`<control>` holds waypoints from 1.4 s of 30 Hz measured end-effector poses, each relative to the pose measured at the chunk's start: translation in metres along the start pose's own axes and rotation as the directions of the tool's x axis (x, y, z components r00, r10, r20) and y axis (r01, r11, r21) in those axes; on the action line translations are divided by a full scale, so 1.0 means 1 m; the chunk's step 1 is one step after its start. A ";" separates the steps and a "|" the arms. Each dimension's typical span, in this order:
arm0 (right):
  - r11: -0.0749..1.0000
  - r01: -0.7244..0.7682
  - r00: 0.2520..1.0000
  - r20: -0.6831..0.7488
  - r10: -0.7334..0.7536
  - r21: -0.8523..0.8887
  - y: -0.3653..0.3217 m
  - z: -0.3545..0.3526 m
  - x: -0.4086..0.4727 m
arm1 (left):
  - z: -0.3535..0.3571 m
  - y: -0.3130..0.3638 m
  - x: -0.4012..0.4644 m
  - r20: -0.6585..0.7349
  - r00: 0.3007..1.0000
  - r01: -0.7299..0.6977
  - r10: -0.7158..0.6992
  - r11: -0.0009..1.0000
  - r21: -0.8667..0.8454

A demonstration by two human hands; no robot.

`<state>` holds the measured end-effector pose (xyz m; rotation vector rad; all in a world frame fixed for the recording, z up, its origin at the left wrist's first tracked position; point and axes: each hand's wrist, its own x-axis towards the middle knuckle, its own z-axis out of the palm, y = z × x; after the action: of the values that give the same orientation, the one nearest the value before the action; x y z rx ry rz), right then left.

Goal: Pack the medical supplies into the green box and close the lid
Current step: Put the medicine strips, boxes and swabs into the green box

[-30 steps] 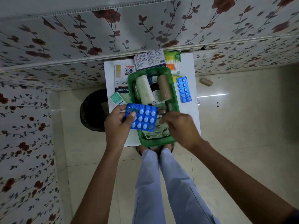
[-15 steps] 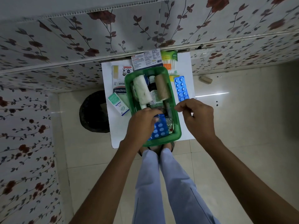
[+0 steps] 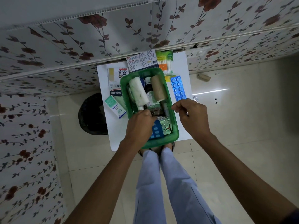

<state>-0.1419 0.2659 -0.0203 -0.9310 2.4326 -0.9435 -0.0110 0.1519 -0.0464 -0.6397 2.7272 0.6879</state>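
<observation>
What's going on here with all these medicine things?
A person is packing medical supplies into a green box on a small white table. The left hand is down inside the box, on a blue pill strip. The right hand hovers at the box's right rim, holding nothing. Another blue strip, an Optibex carton and a cotton swab pack lie outside the box.

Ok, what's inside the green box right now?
The green box holds a white gauze roll, brown roll, dark bottle, foil strips and blue blister pack; the left hand hides the rest.
</observation>
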 end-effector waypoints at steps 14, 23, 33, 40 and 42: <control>0.998 -0.063 0.998 0.001 0.063 0.010 0.003 -0.001 0.014 | -0.047 0.005 0.012 -0.308 0.951 -0.076 -0.012 0.959 -0.273; 0.964 -0.261 0.964 -0.042 0.264 0.057 0.079 -0.050 0.041 | -0.085 0.096 0.062 -0.590 0.807 -0.288 -0.001 0.872 -0.396; 0.884 -0.450 0.884 0.079 0.461 -0.124 0.291 -0.070 0.133 | 0.091 0.234 0.207 -0.025 0.858 0.250 -0.513 0.460 -0.852; 0.892 -0.244 0.897 0.262 0.356 -0.380 0.437 0.028 0.187 | 0.312 0.175 0.329 0.228 0.752 0.654 -0.618 0.658 -0.375; 0.876 -0.164 0.906 0.282 0.316 -0.453 0.475 0.059 0.204 | 0.357 0.166 0.357 0.251 0.770 0.635 -0.587 0.743 -0.211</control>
<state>-0.4679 0.3619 -0.4143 -0.8082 2.3972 -0.1384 -0.3511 0.3360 -0.4108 -1.3950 2.0613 0.9025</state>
